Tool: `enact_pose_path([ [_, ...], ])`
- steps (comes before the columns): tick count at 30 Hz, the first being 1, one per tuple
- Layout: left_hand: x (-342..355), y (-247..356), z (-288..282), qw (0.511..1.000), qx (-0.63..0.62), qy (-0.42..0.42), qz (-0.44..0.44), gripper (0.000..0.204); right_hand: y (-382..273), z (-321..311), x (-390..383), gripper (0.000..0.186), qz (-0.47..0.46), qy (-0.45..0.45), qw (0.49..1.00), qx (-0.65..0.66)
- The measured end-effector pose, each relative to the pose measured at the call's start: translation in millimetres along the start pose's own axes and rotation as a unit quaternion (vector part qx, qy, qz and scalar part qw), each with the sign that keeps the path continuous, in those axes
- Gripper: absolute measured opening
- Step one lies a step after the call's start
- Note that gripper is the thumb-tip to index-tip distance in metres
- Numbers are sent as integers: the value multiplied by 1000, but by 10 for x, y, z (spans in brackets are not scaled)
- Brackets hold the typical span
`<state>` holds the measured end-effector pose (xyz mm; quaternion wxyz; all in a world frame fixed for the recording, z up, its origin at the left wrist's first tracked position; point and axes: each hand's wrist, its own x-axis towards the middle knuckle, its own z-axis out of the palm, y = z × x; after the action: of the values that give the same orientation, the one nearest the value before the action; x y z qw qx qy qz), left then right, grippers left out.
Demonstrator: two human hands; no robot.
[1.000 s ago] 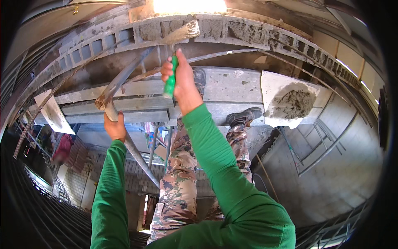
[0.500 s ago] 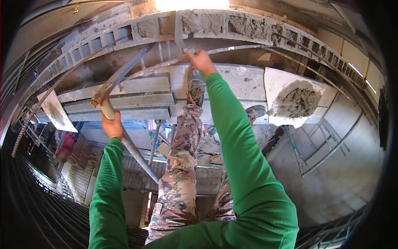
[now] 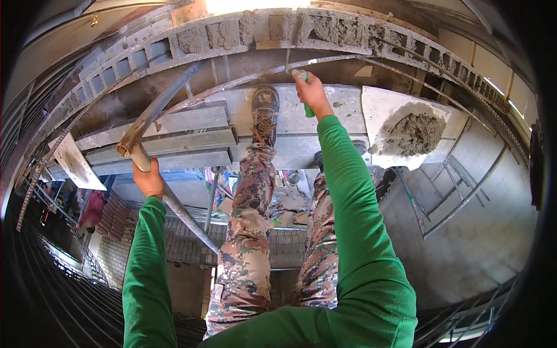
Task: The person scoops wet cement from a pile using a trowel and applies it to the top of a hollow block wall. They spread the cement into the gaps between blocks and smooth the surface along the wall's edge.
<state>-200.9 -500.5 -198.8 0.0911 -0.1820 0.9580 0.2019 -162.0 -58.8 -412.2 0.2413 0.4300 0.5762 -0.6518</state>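
1. Setting: a building interior seen from above, with grey planks (image 3: 296, 130) set high over a floor.
2. Left hand (image 3: 149, 178), on the near side: I see the fingers wrapped round a pole (image 3: 191, 223), just beside the rusty end of a pipe (image 3: 132, 142).
3. Right hand (image 3: 311, 93), a little farther out: fingers clenched on the green handle of a trowel (image 3: 308, 110), its shank pointing at the blocks. I cannot tell how the blade lies.
4. Mortar (image 3: 416, 129): heaped on a pale board (image 3: 378, 107), to the right of the right hand.
5. Blocks (image 3: 173, 51), beyond both hands: mortar sits in the middle cells, while several toward the left end look open. I judge the work part done, with those cells left and mortar in reserve.
6. Change: half a second ago the blade stood edge-on against the blocks; now the handle slants down to the right and the right boot (image 3: 318, 159) is more hidden. The left grip is unchanged.
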Motion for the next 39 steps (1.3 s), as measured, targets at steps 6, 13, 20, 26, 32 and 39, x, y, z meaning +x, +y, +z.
enact_pose_path([
  [6,11,-34,22,1000,-1,-10,-3,47,239,-561,170,49,-62,24,981,-183],
  [13,9,-54,29,999,36,0,0,47,39,-748,-34,52,8,12,982,-186],
  [20,44,-135,68,999,41,0,16,50,132,-829,-228,51,-132,164,905,-370],
  [26,37,-157,-12,998,63,13,-6,50,-524,-1138,-931,40,139,-77,975,-158],
  [32,45,-52,-24,998,60,12,-13,48,-737,-1197,-786,32,220,-247,879,344],
  [39,73,16,83,999,46,1,4,46,-563,-829,130,31,169,-136,875,434],
])
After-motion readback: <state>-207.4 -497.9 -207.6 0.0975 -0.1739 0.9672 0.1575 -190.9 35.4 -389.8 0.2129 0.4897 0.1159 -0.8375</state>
